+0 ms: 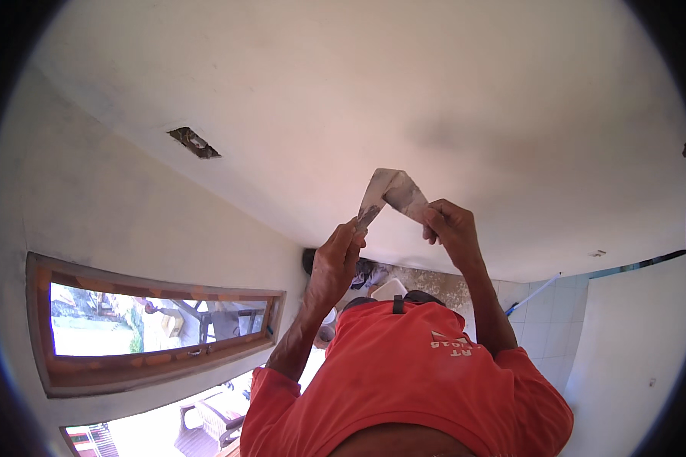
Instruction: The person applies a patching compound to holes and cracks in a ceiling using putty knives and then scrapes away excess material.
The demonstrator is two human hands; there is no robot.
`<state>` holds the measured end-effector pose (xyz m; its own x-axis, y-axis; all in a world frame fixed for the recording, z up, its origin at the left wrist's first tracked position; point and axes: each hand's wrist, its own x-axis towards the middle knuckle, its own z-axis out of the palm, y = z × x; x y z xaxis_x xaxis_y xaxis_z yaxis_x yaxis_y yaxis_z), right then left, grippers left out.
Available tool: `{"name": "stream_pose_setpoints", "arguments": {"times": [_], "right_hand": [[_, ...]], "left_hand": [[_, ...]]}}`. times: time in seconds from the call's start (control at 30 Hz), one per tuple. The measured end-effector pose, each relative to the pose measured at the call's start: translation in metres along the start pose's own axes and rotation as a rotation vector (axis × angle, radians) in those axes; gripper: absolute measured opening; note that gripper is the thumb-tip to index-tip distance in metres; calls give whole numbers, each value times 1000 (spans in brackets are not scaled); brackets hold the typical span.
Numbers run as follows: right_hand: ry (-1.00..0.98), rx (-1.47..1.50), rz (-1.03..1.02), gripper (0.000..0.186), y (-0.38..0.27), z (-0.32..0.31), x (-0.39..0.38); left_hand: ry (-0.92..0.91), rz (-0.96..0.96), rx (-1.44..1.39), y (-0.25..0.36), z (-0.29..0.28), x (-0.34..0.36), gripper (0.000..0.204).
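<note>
My left hand [339, 247] is closed round the lower end of a putty knife [373, 199], whose flat metal blade points up and carries dark smears. My right hand [450, 225] pinches a second flat metal scraper blade [408, 198] between thumb and fingers. The two blades meet at their upper ends and form a peak in front of the pale plastered wall [305, 99]. Whether the right blade has a handle is hidden by my fingers.
A rectangular cut-out [194, 143] opens in the wall at upper left. On the left is a wood-framed window [160, 358], with a chair [206, 426] outside below it. Low behind my arms stand a white tub [389, 289] and tiled wall [541, 316]; a pale panel [633, 343] is at right.
</note>
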<state>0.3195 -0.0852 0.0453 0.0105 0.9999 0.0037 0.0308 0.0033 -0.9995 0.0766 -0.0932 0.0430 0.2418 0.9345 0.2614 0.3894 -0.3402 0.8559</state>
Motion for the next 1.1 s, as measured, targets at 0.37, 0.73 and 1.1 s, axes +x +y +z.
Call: {"name": "stream_pose_setpoints", "arguments": {"times": [0.37,0.73,1.1], "right_hand": [[-153,278,-163,28,-78,-31,-2],[441,-572,-934,54,-241,-79,-2],[566,-1210,-1347,47,-382,-136,32]], "left_hand": [[-3,61,106,-7,18,-3,15],[-124,-244,-93,-29,10,-22,22],[-83,-169,-96,-68,7,-35,22]]}}
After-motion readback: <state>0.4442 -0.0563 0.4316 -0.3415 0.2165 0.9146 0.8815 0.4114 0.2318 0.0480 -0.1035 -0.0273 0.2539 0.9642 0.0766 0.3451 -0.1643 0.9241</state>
